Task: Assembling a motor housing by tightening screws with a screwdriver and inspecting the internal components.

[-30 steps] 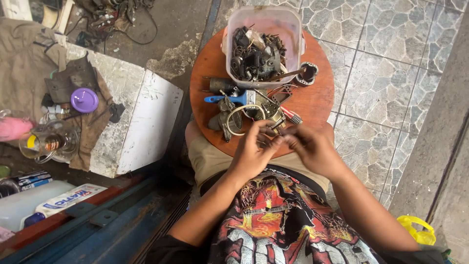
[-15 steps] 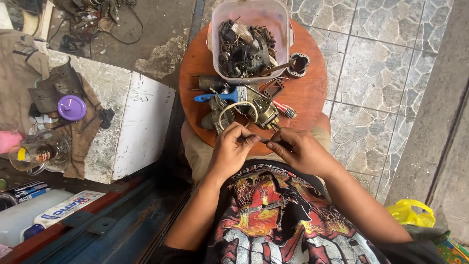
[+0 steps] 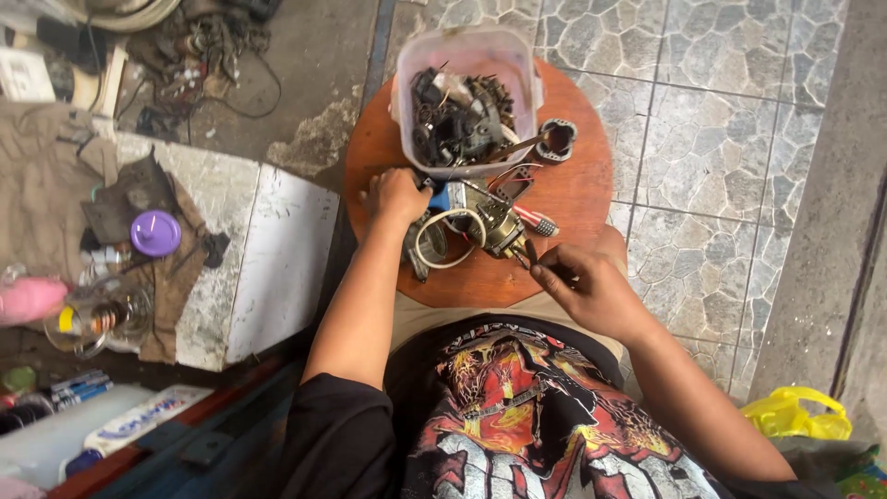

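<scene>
Count: 2 hands, left hand (image 3: pixel 397 196) and right hand (image 3: pixel 587 288). 1 round wooden counter (image 3: pixel 577 189). 1 clear plastic tub (image 3: pixel 467 55) of metal parts. 1 purple lid (image 3: pixel 154 232). 1 yellow bag (image 3: pixel 795 413). 1 pink cloth (image 3: pixel 28 299).

Small part in right hand (image 3: pixel 591 288): too tiny to tell.

Reddish-brown round table (image 3: pixel 573 199); purple lid (image 3: pixel 154 232); yellow bag (image 3: pixel 793 413).
</scene>
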